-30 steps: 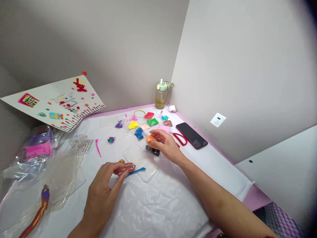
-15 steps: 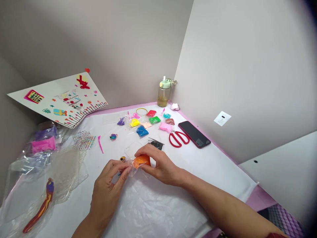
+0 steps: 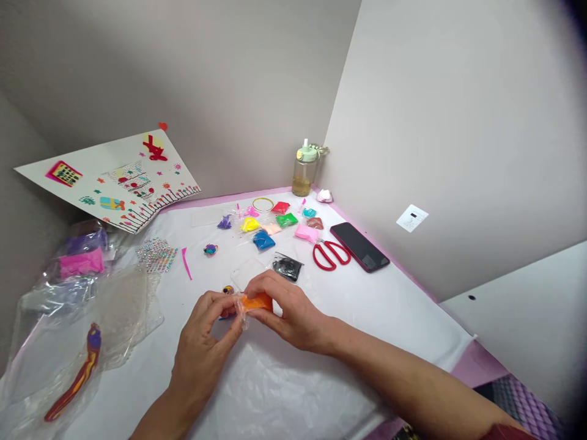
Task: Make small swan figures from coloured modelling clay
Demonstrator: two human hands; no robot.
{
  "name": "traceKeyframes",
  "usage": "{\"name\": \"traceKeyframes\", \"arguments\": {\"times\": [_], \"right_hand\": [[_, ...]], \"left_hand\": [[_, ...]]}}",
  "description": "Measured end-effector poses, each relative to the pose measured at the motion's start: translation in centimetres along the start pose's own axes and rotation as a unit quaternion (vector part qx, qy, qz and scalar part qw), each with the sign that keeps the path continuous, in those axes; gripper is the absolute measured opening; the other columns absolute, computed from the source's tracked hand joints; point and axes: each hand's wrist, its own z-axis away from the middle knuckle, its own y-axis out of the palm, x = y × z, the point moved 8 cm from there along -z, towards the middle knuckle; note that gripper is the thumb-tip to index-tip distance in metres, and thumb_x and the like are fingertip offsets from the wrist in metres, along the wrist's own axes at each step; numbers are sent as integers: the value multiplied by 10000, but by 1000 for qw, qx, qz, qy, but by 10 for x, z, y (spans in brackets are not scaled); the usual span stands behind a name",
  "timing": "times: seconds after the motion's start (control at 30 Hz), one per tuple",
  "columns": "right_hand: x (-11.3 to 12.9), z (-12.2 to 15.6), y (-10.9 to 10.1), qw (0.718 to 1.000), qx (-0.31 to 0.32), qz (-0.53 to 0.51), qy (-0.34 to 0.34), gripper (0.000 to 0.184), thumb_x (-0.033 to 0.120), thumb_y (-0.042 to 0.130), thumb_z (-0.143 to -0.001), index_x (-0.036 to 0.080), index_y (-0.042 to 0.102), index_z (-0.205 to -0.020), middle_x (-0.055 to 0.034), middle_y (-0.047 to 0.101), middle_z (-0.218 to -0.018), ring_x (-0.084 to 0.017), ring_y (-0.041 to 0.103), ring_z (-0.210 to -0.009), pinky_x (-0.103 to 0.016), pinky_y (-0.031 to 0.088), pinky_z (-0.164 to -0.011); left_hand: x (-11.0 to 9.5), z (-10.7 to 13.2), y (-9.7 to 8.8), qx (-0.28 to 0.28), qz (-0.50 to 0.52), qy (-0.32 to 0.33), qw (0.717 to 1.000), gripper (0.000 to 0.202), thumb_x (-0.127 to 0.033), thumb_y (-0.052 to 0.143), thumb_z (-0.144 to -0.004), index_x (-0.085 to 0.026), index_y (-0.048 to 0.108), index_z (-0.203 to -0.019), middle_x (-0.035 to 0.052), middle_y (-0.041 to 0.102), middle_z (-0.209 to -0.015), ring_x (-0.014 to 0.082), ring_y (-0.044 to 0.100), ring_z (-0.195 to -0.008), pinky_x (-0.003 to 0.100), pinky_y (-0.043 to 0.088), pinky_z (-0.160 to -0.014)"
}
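An orange packet of modelling clay (image 3: 257,302) in clear wrapping is held between my two hands over the white-covered table. My right hand (image 3: 287,308) grips the orange clay from the right, thumb below and fingers above. With thumb and fingertips, my left hand (image 3: 206,327) pinches the clear end of the wrapper. Just behind the left fingertips sits a small yellow-and-dark figure (image 3: 228,290), partly hidden. A clear plastic piece (image 3: 247,271) lies beyond the hands, beside a black clay packet (image 3: 288,267).
Several coloured clay packets, including a blue one (image 3: 263,240), lie farther back. Red-handled scissors (image 3: 331,254), a phone (image 3: 359,246) and a bottle (image 3: 304,171) are to the right. Plastic bags (image 3: 46,342), a striped clay strip (image 3: 76,385), rhinestones (image 3: 156,255) and a decorated board (image 3: 114,183) are left.
My right hand and the orange packet have shifted slightly left, closer to my left hand. More of the black packet shows behind them.
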Motion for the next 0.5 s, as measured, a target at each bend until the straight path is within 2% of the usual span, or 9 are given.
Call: {"name": "traceKeyframes", "arguments": {"times": [0.13, 0.27, 0.33, 0.4, 0.5], "right_hand": [[3, 0, 5, 999, 50, 14, -11, 128, 181, 568, -963, 191, 533, -1086, -81, 612, -1047, -169, 584, -963, -309, 525, -840], [7, -1, 4, 997, 49, 46, -39, 73, 176, 507, -991, 187, 529, -1060, -95, 617, -1041, -170, 594, -959, -301, 536, -819], [5, -3, -6, 996, 11, 67, -50, 68, 165, 488, -996, 191, 530, -1042, -93, 621, -1032, -168, 598, -961, -296, 533, -819], [-4, -6, -26, 993, -61, 98, -35, 64, 169, 490, -994, 201, 537, -1023, -83, 626, -1018, -174, 598, -964, -303, 520, -832], [-33, -5, -65, 969, -167, 172, 56, 46, 186, 524, -971, 210, 545, -1005, -74, 630, -1013, -201, 588, -978, -330, 486, -858]], "left_hand": [[1, -2, 3, 32, -2, -8, 999, 110, -338, 606, -827, -252, 663, -786, 17, 598, -870, 190, 573, -809, 303, 486, -792], [11, -4, 7, 128, 54, -60, 989, 145, -384, 618, -827, -252, 649, -776, 21, 572, -839, 212, 563, -847, 341, 460, -840], [12, -2, 9, 188, 147, -67, 969, 223, -428, 642, -818, -241, 635, -696, 32, 566, -786, 229, 568, -849, 367, 470, -854], [10, 1, 9, 231, 265, -72, 934, 305, -471, 675, -805, -233, 614, -624, 34, 554, -741, 218, 568, -771, 370, 502, -795], [17, 3, 7, 209, 369, -129, 896, 317, -521, 671, -834, -237, 635, -698, 26, 581, -778, 163, 534, -639, 322, 512, -651]]}}
